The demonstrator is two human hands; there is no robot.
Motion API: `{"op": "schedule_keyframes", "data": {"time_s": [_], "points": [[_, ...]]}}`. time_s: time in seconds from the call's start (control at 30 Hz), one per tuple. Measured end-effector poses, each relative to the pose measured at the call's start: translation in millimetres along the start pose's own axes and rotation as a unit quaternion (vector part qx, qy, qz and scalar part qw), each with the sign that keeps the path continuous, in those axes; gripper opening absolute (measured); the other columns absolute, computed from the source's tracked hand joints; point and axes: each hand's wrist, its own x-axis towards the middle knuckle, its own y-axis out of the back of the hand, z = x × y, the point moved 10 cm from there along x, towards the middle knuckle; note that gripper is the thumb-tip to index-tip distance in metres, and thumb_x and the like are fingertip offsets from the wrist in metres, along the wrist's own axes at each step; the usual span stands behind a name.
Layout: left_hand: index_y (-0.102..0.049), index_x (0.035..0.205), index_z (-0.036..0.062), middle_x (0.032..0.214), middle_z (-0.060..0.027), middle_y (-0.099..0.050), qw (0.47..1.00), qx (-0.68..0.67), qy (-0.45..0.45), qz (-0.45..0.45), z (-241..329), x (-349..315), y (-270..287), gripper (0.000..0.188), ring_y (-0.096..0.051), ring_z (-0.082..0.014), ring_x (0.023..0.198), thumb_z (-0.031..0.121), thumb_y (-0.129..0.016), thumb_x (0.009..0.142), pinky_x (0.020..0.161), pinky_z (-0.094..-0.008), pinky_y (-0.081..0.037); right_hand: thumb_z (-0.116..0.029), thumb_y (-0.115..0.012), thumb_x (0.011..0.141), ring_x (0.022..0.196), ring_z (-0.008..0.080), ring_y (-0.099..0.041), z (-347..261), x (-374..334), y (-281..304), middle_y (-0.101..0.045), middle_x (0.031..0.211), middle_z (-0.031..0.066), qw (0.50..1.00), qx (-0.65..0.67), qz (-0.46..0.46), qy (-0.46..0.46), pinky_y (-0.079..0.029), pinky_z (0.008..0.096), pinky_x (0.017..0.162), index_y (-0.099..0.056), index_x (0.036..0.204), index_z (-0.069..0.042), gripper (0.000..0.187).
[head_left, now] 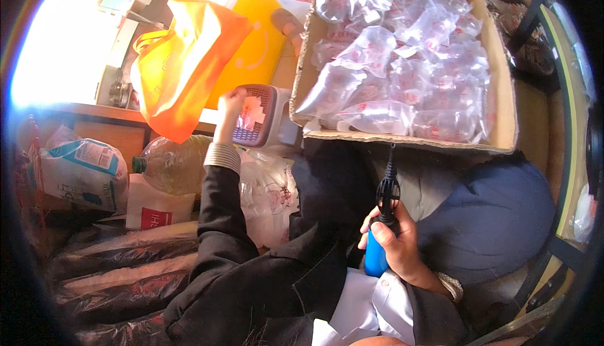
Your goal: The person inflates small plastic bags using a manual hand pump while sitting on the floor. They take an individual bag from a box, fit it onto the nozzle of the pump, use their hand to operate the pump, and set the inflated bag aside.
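My left hand (230,102) pinches a clear packet on the scale (255,116); my right hand (393,239) grips the blue-handled tool (380,232). The carton (503,94) beside the scale looks nearly full.

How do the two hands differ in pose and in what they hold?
The left hand is stretched forward and pinches a small clear packet over a pale perforated device; the right hand stays close to the body. The left grips with its fingertips, while the right wraps fully round a blue-handled tool with a black nozzle. Both wear dark sleeves.
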Motion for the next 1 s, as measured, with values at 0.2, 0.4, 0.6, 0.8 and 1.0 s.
{"op": "schedule_keyframes", "data": {"time_s": [0.2, 0.4, 0.6, 0.8, 1.0], "points": [[-0.065, 0.096, -0.0036, 0.092, -0.0125, -0.066, 0.999, -0.023, 0.001, 0.032, -70.7, -34.8, -32.2, 0.042, -0.062, -0.0218, 0.087, 0.032, -0.074, 0.075, 0.080, -0.0323, -0.048, -0.014, -0.059, 0.088, 0.063, 0.0135, -0.060, 10.8, 10.0, 0.5, -0.059, 0.082, 0.0077, 0.998, -0.061, 0.021, 0.007, -0.051, 0.0274, 0.061, -0.051, 0.103, -0.004, 0.019], [-0.063, 0.090, -0.0001, 0.076, -0.0076, -0.065, 0.991, 0.051, -0.068, 0.105, -35.7, -58.5, -33.3, 0.034, -0.061, -0.0191, 0.072, 0.024, -0.079, 0.073, 0.072, -0.0307, -0.049, -0.017, -0.059, 0.089, 0.061, 0.0145, -0.060, 15.4, 17.1, 9.4, -0.059, 0.080, 0.0083, 0.994, -0.091, 0.053, 0.004, -0.051, 0.0270, 0.058, -0.049, 0.102, -0.006, 0.020], [-0.067, 0.088, -0.0020, 0.094, -0.0145, -0.066, 0.993, 0.056, -0.036, 0.099, -95.1, -29.7, -24.3, 0.028, -0.062, -0.0243, 0.086, 0.025, -0.070, 0.080, 0.076, -0.0349, -0.048, -0.018, -0.059, 0.089, 0.060, 0.0156, -0.061, 21.7, 22.5, 4.6, -0.059, 0.080, 0.0091, 0.995, -0.089, 0.049, -0.003, -0.051, 0.0280, 0.058, -0.048, 0.102, -0.006, 0.021], [-0.066, 0.089, -0.0042, 0.073, -0.0068, -0.064, 0.970, -0.157, 0.146, 0.117, -107.2, -44.2, -23.0, 0.030, -0.056, -0.0133, 0.066, 0.025, -0.060, 0.089, 0.060, -0.0304, -0.045, -0.018, -0.060, 0.088, 0.061, 0.0152, -0.061, 25.8, 22.6, 7.4, -0.060, 0.080, 0.0088, 0.994, -0.087, 0.057, -0.014, -0.052, 0.0278, 0.059, -0.049, 0.102, -0.006, 0.021], [-0.062, 0.082, -0.0026, 0.073, -0.0034, -0.059, 0.927, -0.312, -0.084, 0.191, 56.6, -87.9, 33.8, 0.027, -0.051, -0.0089, 0.066, 0.022, -0.057, 0.093, 0.062, -0.0253, -0.043, -0.014, -0.062, 0.086, 0.067, 0.0132, -0.061, 13.9, 19.6, 9.7, -0.062, 0.081, 0.0076, 0.987, -0.145, 0.054, 0.050, -0.048, 0.0260, 0.064, -0.057, 0.090, -0.002, 0.014]]}}
